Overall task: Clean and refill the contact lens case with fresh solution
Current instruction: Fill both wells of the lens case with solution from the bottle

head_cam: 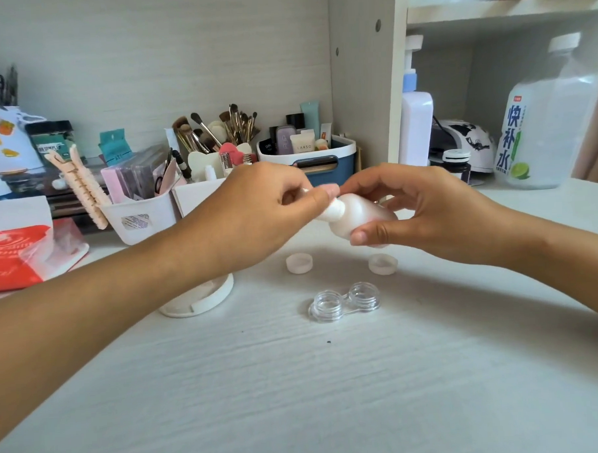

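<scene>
Above the white desk (331,379), mid-frame: small white solution bottle (362,216) held tilted, nozzle end toward the left. Right hand (423,210) wrapped round the bottle body, thumb underneath, fingers over the top. Left hand (262,207) pinching the bottle's cap (334,207) between thumb and fingertips. Cannot tell whether the cap is seated or partly unscrewed.

On the desk just below the hands: clear contact lens case (343,301), both wells uncovered, upright. Liquid level in the wells not discernible. Two white case lids (299,263) and (383,263) lying apart from the case, one on each side behind it.

Step judged in hand: opening the solution bottle, ahead of rinsing or filling the wells.

Next move likely to call for: cap off and set down clear of the case; nozzle brought over one well, then the other; gentle squeeze to avoid overflow; nozzle tip kept off the case rim.

Nearby, not involved: round white dish (198,299) under the left forearm.
</scene>
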